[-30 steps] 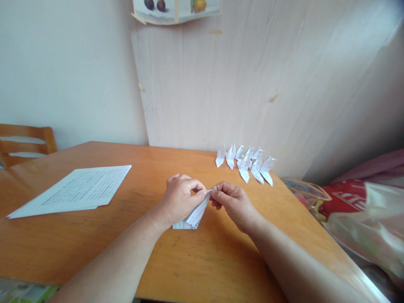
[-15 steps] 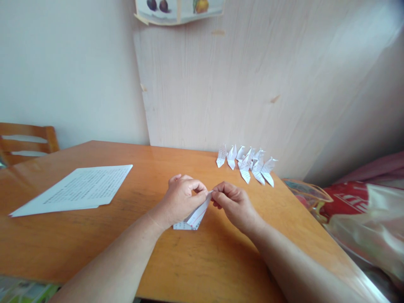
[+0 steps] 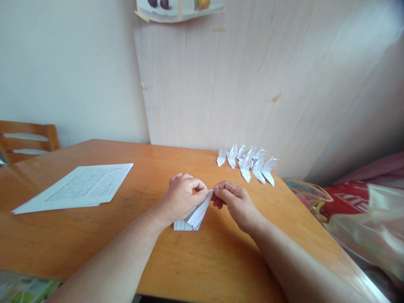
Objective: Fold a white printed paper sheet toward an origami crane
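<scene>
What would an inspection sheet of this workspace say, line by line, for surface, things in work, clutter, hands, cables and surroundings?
Surface: orange wooden table, glossy.
Things in work: partly folded paper, white with red lines, lower end on the table, upper tip pinched by both hands.
Clutter: printed sheets lying flat at the left; row of folded paper figures near the far edge.
Hands: left hand covers the paper's left side and grips its tip; right hand pinches the same tip from the right.
Cables: nothing seen.
Surroundings: pale wooden panel behind the table; wooden chair at far left; plastic bag with red print at right; fruit picture above.
</scene>
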